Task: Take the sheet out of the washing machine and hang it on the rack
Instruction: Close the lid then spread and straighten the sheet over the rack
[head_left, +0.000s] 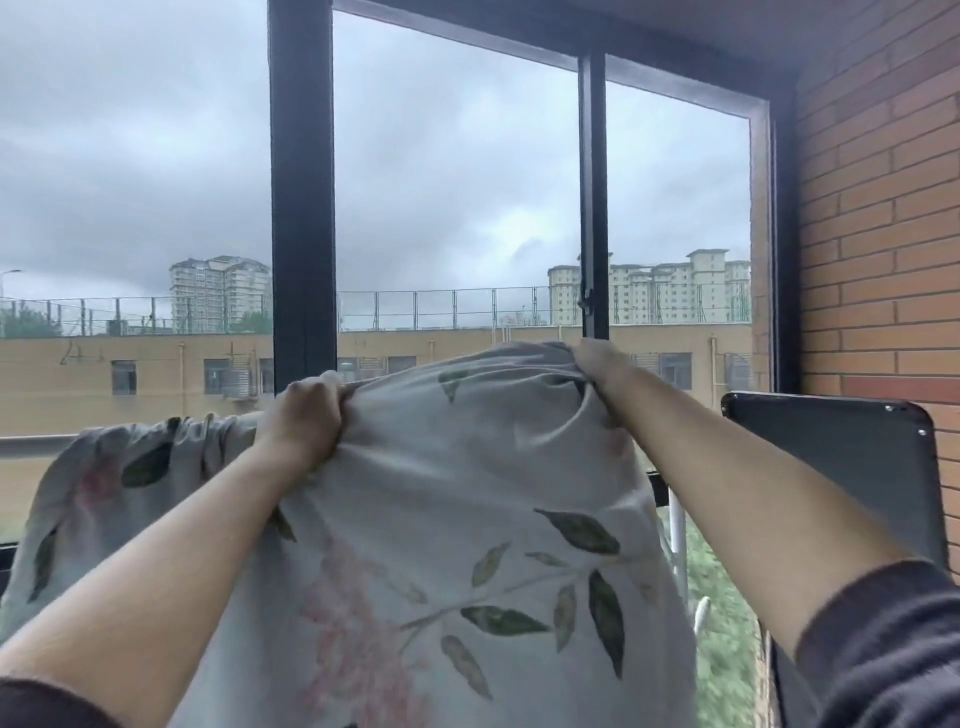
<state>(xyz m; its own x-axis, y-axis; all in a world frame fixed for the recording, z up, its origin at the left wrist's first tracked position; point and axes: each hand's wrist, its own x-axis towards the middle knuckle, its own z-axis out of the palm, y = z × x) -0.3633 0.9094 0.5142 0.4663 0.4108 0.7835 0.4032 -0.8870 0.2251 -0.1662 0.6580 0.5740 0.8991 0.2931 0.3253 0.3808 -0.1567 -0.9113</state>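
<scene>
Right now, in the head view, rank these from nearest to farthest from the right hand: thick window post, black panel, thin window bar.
1. thin window bar, directly above the right hand, which grips the sheet.
2. black panel, off to the lower right.
3. thick window post, far left, beyond the left hand.

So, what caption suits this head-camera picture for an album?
Left hand and right hand grip a leaf-printed sheet raised before a dark-framed window, one end draped over a rail.

Pale grey sheet (467, 467), green leaves
</scene>
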